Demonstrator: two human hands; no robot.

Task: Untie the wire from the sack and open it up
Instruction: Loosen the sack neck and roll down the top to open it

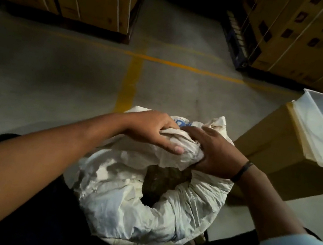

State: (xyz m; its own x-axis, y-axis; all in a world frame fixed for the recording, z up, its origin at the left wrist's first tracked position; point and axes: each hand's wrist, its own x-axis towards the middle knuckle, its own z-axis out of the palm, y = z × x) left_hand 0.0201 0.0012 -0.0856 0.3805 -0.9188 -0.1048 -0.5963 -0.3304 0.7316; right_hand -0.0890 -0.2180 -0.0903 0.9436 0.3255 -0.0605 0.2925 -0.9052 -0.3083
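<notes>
Sack [138,209] sits on the floor right in front of me, approx 6 o'clock in view, btwn my legs. Both hands are on its far edge, at the sack's 12 o'clock.

Grip: my left hand [155,129] is curled over a wad of bunched fabric, fingers wrapped over the top and thumb pressed in from the near side. My right hand [215,152] clamps the same wad from the 3 o'clock side, fingers dug into the folds. So both are closed on cloth, not spread.

Wire: can't see it anywhere. Might be off, might be buried under my fingers or in the folds; can't tell.

Progress, my read: the mouth looks loose already. There's a gap in the middle w/ dark contents [159,183] showing, and the near rim from approx 4 to 8 o'clock is rolled down into a fat collar. That says the tie is prob undone and opening is underway, maybe past halfway.

Left to do: the far side at 12 o'clock is bunched, not yet pulled apart or rolled back, so the mouth isn't fully open. Also need to confirm the wire is clear of the fabric.

Nearby: cardboard box [273,161] at 3 o'clock w/ a clear plastic tub [309,116] on top, just beside the sack.
</notes>
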